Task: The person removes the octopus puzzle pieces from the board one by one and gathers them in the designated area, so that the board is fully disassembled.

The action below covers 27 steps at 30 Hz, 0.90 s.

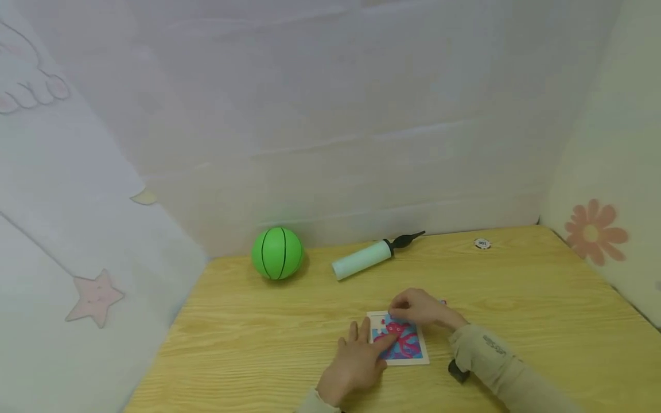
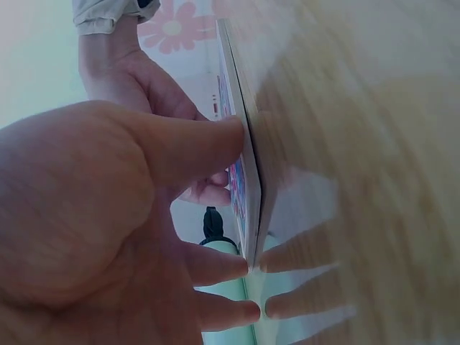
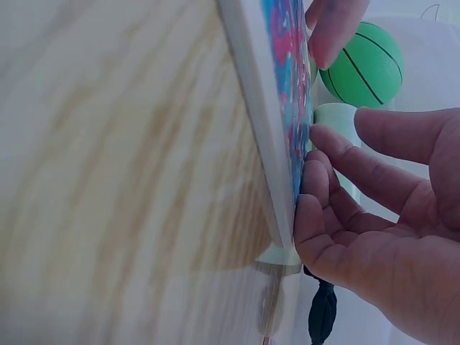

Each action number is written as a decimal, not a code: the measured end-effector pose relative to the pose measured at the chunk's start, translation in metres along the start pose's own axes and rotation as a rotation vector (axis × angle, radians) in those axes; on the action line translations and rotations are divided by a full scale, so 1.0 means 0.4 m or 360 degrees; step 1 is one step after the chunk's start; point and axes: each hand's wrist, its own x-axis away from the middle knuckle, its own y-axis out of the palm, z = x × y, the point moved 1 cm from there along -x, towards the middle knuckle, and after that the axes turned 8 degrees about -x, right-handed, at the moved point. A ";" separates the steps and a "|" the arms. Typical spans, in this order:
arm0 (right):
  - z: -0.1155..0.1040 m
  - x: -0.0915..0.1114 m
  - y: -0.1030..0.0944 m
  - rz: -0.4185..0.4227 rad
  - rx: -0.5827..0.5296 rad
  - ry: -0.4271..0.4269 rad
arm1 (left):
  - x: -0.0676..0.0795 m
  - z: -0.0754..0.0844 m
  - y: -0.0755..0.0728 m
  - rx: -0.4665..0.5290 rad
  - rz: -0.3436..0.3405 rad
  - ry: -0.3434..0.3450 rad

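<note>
A jigsaw puzzle in a pale, thin frame tray lies on the table, showing a pink octopus on blue and purple. Bare tray shows at its upper left. My left hand has its fingers spread along the left edge, one finger reaching over the picture; its thumb rests at the frame's near edge in the left wrist view. At the top right corner my right hand touches the picture with bent fingertips. In the right wrist view its thumb stands apart from the fingers, with nothing between them.
A small colourful piece lies just beyond the right hand, partly hidden. Behind stand a green ball and a pale green hand pump with a black nozzle. A round white chip lies at the back right, near the wall cloth.
</note>
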 end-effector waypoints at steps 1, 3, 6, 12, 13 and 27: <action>0.001 -0.002 0.001 0.0001 -0.0001 0.0006 | 0.001 -0.001 0.000 0.0006 -0.0002 0.0006; 0.004 -0.006 0.003 0.0003 0.0004 0.0011 | 0.002 -0.003 0.002 0.0020 -0.0003 0.0011; 0.009 -0.009 0.006 -0.0004 0.0019 0.0002 | 0.002 -0.007 0.007 0.0005 0.0002 0.0009; 0.014 -0.015 0.011 -0.0001 0.0067 0.0044 | -0.002 -0.013 0.014 0.0005 0.0011 -0.0002; 0.014 -0.016 0.011 0.0004 0.0063 0.0048 | -0.003 -0.014 0.013 0.0014 0.0010 -0.0005; 0.008 -0.015 0.012 0.0013 0.0072 0.0072 | -0.017 -0.019 0.022 0.0031 -0.0016 0.0005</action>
